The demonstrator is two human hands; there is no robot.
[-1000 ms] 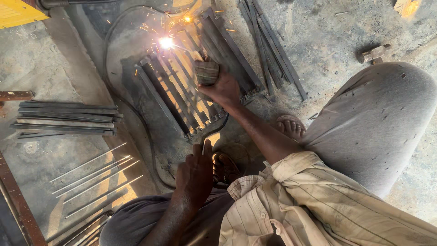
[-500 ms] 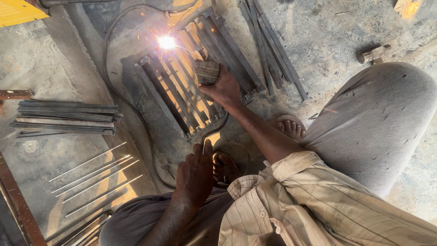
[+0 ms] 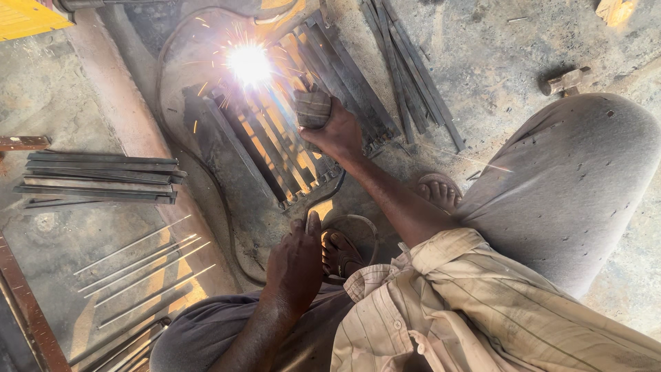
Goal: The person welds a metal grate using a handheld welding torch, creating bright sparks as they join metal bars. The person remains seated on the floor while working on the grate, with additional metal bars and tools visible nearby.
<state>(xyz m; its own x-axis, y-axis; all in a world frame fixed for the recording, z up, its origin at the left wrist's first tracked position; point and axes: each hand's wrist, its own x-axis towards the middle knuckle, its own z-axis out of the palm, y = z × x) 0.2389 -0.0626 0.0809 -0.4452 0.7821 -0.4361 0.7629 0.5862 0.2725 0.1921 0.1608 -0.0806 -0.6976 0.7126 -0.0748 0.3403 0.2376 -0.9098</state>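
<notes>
My right hand (image 3: 339,129) grips a welding electrode holder (image 3: 312,107) over a metal grille (image 3: 275,148) of parallel flat bars lying on the floor. A bright welding arc (image 3: 248,63) throws sparks at the grille's far left end. My left hand (image 3: 296,260) rests low near my knee, fingers together, just beside my sandalled foot (image 3: 341,249). It touches or sits right above a dark cable that curves by the grille. My other foot (image 3: 437,191) shows to the right of the forearm.
A stack of flat steel bars (image 3: 100,177) lies at the left. Thin welding rods (image 3: 141,265) lie below them. More steel strips (image 3: 406,65) lie beyond the grille. A hammer (image 3: 568,80) rests at the upper right. A rusty bar (image 3: 27,310) runs along the lower left edge.
The arc has flared brighter with more sparks and sits slightly lower on the grille. Both hands hold nearly the same positions.
</notes>
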